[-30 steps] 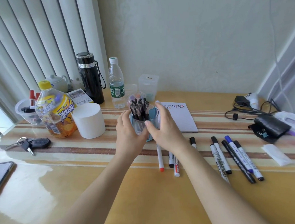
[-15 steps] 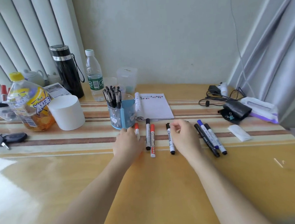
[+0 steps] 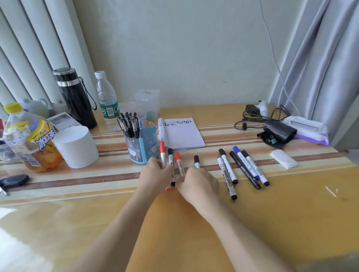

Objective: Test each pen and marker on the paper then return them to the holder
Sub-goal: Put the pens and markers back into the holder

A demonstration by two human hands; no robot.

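Observation:
A blue pen holder stands mid-table with several black pens in it. A notepad with small colour marks lies just right of it. In front of the holder, my left hand grips a red-capped marker and a black-capped marker; their lower ends stick out below my fingers. My right hand pinches a second red-capped marker and covers the lower part of another black-capped marker. Several more markers, with black and blue caps, lie to the right.
A white cylinder, an orange drink bottle, a black flask and a water bottle stand at the left. Keys lie at the left edge. Cables, a black pouch and a folded tissue sit at the right.
Both hands left the pen holder and came down to the markers in front of it. They have closed in on the three leftmost markers. The view has shifted right.

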